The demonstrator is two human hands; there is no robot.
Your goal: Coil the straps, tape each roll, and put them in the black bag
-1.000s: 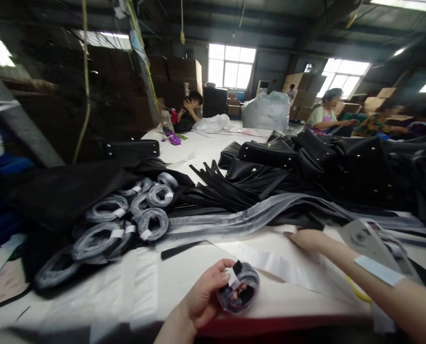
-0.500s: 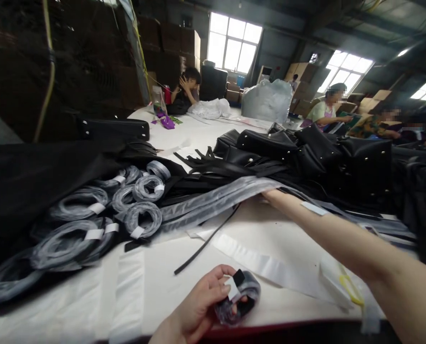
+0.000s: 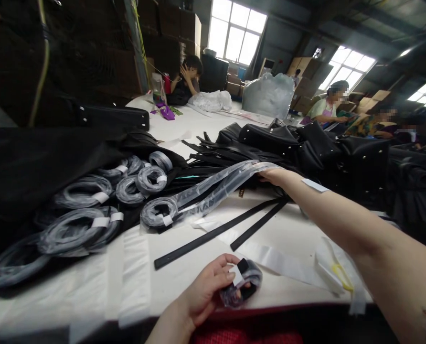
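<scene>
We clasp a small wrapped coil (image 3: 255,274) in our left hand (image 3: 213,284), our thumb on its white label (image 3: 236,275) and a fingertip showing in its hole. We have our right hand (image 3: 271,176) stretched out well beyond the left, where clear plastic sleeving (image 3: 222,183) lies against it; its fingers are mostly hidden, so we cannot tell whether it grips anything. Two black straps (image 3: 213,234) slant from just below the right hand toward the left, lying on the white table (image 3: 177,286). Beyond our left hand, to its left, we see more coils (image 3: 125,197) piled up. To its right runs a white strip (image 3: 281,263), near a yellow loop (image 3: 336,273). Past our right hand, black bags (image 3: 268,136) lie heaped.
</scene>
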